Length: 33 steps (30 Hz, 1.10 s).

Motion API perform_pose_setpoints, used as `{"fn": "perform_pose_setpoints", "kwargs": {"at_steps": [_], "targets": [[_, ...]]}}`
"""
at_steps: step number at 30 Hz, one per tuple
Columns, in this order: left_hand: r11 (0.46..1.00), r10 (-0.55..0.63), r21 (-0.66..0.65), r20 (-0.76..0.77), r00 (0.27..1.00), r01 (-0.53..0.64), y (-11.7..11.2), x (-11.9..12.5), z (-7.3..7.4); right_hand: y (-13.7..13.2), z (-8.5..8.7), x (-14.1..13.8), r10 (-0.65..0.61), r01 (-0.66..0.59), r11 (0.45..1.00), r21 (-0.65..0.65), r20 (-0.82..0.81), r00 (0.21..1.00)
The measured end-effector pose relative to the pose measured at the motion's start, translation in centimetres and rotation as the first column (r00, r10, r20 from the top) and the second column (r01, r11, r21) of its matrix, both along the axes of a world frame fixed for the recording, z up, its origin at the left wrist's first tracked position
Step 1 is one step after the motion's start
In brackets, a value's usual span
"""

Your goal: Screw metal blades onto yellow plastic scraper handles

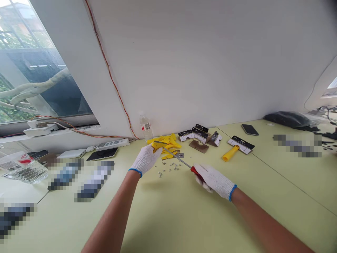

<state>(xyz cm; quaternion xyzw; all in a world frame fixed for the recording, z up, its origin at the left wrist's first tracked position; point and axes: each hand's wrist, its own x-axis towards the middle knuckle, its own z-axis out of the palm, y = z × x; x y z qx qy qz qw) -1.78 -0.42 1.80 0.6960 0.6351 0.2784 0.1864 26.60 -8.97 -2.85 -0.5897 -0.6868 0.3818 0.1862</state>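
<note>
Head view: L hand (pixel 145 160) in white knit glove w/ blue cuff, fingers closed firmly around a yellow plastic scraper (pixel 158 147), thin steel blade (pixel 160 142) along its top edge. R hand (pixel 214 181), same glove, wrapped tight on a red-handled screwdriver (pixel 197 173); handle mostly hidden in the fist, long steel shaft (pixel 177 158) runs across to the scraper. Tip hard to make out, seems to touch it. Small loose screws (pixel 168 168) scattered on pale green table (pixel 163 218) just below shaft. Pile of yellow plastic parts (pixel 170 146) right behind L hand, black-and-white packaging cards (pixel 193 134) beside it. Further right: yellow-handled scraper (pixel 231 153), phone (pixel 249 129). Plastic bottle (pixel 146 127) by wall. Items at both table sides pixelated, can't tell what. Forearms cut off by frame bottom.
</note>
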Motion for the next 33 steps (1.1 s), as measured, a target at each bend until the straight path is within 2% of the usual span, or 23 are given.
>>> {"fn": "perform_pose_setpoints", "kwargs": {"at_steps": [2, 4, 6, 9, 13, 16, 19, 22, 25, 29, 31, 33], "targets": [[1.0, -0.017, 0.021, -0.017, 1.0, 0.018, 0.0, 0.0, 0.0, -0.3, 0.3, -0.1, -0.013, -0.007, 0.982, -0.191, -0.102, 0.995], [0.999, -0.021, 0.031, -0.036, 0.999, 0.022, 0.1, 0.0, 0.0, -0.3, 0.5, -0.3, -0.066, -0.001, 0.95, -0.313, -0.204, 0.977], [0.999, -0.013, 0.028, -0.056, 0.998, 0.015, 0.1, 0.1, -0.1, -0.1, 0.6, -0.5, -0.116, 0.046, 0.956, -0.289, -0.229, 0.966], [0.999, -0.023, 0.022, -0.069, 0.997, 0.025, 0.0, 0.2, -0.1, 0.2, 0.3, -0.8, -0.142, 0.108, 0.969, -0.22, -0.142, 0.98], [0.998, -0.051, 0.018, -0.079, 0.996, 0.053, -0.1, 0.4, -0.2, -0.2, 0.3, -1.2, -0.08, 0.057, 0.943, -0.328, -0.058, 0.995], [0.998, -0.055, 0.027, -0.111, 0.992, 0.059, 0.0, 0.5, -0.3, -0.5, 0.9, -1.0, -0.073, 0.004, 0.931, -0.366, -0.174, 0.982], [0.999, -0.035, 0.032, -0.111, 0.993, 0.039, 0.1, 0.5, -0.3, -0.3, 1.2, -0.7, -0.099, 0.0, 0.941, -0.338, -0.275, 0.956], [0.999, -0.018, 0.027, -0.083, 0.996, 0.021, 0.0, 0.4, -0.2, 0.0, 0.9, -0.8, -0.107, 0.052, 0.958, -0.283, -0.182, 0.977], [0.999, -0.037, 0.029, -0.062, 0.997, 0.039, -0.1, 0.5, -0.1, 0.0, 0.4, -1.0, -0.102, 0.066, 0.956, -0.287, -0.115, 0.988], [0.999, -0.035, 0.021, -0.064, 0.997, 0.037, -0.2, 0.6, -0.1, 0.0, 0.1, -0.8, -0.101, 0.026, 0.949, -0.314, -0.223, 0.97], [1.0, -0.021, 0.022, -0.057, 0.998, 0.022, -0.1, 0.6, -0.1, 0.2, 0.0, -0.8, -0.123, 0.075, 0.965, -0.25, -0.184, 0.975], [0.999, -0.026, 0.018, -0.034, 0.999, 0.027, 0.0, 0.6, -0.2, 0.4, -0.1, -0.9, -0.147, 0.137, 0.981, -0.136, -0.066, 0.987]]}}
